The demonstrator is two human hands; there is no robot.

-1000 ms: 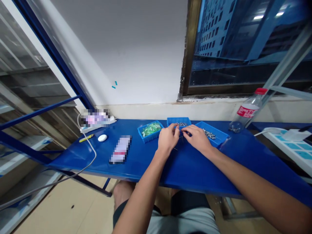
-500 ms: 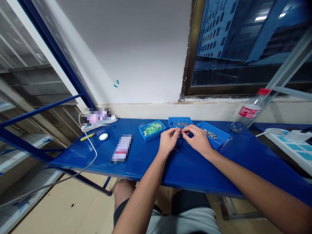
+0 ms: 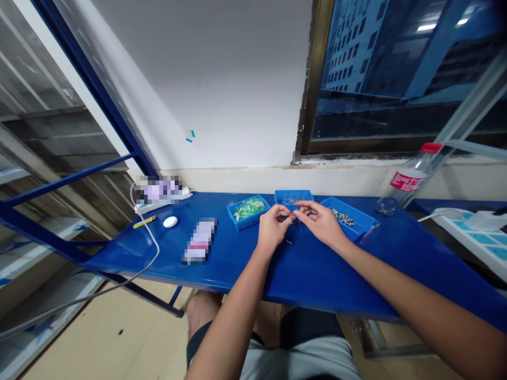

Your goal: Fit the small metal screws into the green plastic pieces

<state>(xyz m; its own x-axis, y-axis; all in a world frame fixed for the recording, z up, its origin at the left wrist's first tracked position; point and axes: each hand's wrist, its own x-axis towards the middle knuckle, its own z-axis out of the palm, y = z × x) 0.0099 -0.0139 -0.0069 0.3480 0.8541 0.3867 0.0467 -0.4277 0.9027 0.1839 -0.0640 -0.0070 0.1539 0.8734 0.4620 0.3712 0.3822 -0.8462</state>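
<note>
My left hand and my right hand meet above the blue table, fingertips pinched close together. Whatever they pinch is too small and too covered by the fingers to name. Thin metal pins show just under the fingertips, and a short one lies on the table below. Behind my hands stands a blue bin of thin metal parts. To the right, another blue bin holds small silvery parts. A third bin, on the left, contains green pieces.
A blurred-out phone-like object, a white oval object and a yellow cutter lie on the left. A cable runs over the table edge. At the back right stands a plastic bottle, with a white power strip beyond it.
My right hand's fingers have shifted slightly and stretched more over the left fingertips. Both hands stay together in the same place. The view has moved a little.
</note>
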